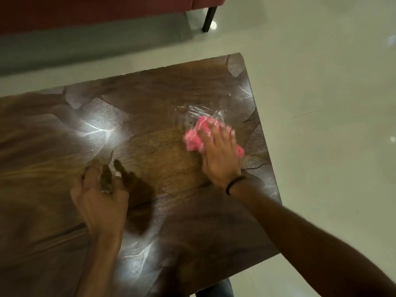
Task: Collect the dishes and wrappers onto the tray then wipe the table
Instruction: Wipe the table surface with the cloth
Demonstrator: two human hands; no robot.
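Here, pink cloth [197,137] bunched under right hand [220,155] (palm down), table [64,243]

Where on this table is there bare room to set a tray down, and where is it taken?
Most of the wooden table is bare: the whole far-left stretch beyond the left hand, and the near middle between the two forearms. The far-right corner is taken: the right hand presses a pink cloth there, with a wet smear beyond it.

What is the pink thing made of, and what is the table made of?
The pink thing looks like soft cloth: it bunches into wrinkles under the right hand. The table looks like dark wood, or a wood-look top, with grain lines and a shiny finish that reflects the lights.
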